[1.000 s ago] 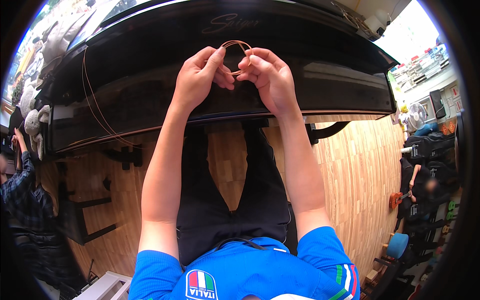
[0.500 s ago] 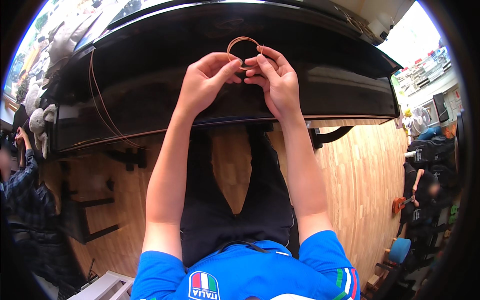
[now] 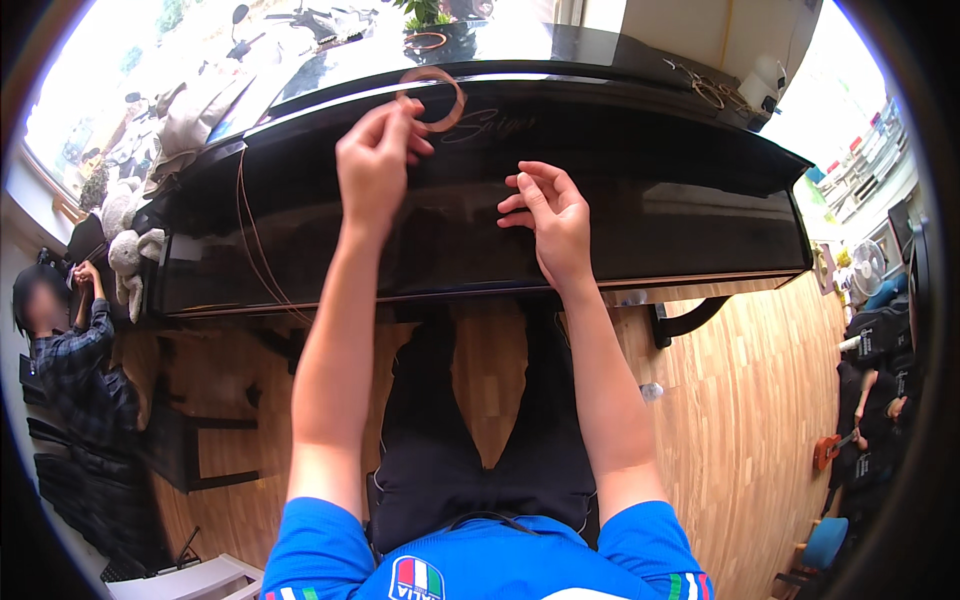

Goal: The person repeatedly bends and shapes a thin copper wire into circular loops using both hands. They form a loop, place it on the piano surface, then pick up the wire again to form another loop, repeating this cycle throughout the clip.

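My left hand (image 3: pixel 378 155) is raised over the upper edge of a black piano (image 3: pixel 600 225). Its thumb and fingertips pinch a thin coil of copper-coloured wire (image 3: pixel 461 105), slightly blurred. Lower and to the right, my right hand (image 3: pixel 556 215) hovers in front of the piano with loosely curled, parted fingers and nothing in them. A second coil of wire (image 3: pixel 425 36) lies on the piano's top, beyond my left hand. Down the piano's left side hangs a loose strand of wire (image 3: pixel 243 205).
Tangled cord (image 3: pixel 715 88) lies at the piano's top right. Plush toys (image 3: pixel 127 255) and cloth items crowd the left end. A person in a plaid shirt (image 3: pixel 75 350) sits far left by a black stool (image 3: pixel 185 455). At right, someone holds a small orange ukulele (image 3: pixel 826 452).
My right hand has let go of the coil and dropped lower. My left hand has carried it up and left, toward the piano's top. The view has tilted up, revealing the second coil.
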The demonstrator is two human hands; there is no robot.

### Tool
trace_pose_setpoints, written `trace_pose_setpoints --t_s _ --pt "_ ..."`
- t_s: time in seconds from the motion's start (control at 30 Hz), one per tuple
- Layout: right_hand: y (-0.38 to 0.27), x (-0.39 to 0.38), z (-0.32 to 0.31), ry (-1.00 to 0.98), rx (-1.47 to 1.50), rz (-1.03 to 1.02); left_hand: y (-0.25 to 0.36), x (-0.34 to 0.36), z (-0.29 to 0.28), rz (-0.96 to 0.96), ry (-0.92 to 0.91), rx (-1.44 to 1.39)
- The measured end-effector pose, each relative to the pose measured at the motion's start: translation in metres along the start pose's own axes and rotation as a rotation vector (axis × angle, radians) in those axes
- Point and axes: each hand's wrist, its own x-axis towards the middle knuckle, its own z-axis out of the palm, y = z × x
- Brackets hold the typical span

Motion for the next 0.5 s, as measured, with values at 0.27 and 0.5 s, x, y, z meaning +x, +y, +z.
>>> trace_pose_setpoints --t_s 0.27,0.5 --pt "0.002 -0.002 0.002 -0.022 0.017 -0.009 0.006 0.159 -0.062 -0.172 -0.069 0.699" --pt "0.0 -0.004 0.001 -0.006 0.006 -0.016 0.018 0.21 -0.102 -0.39 -0.202 0.922"
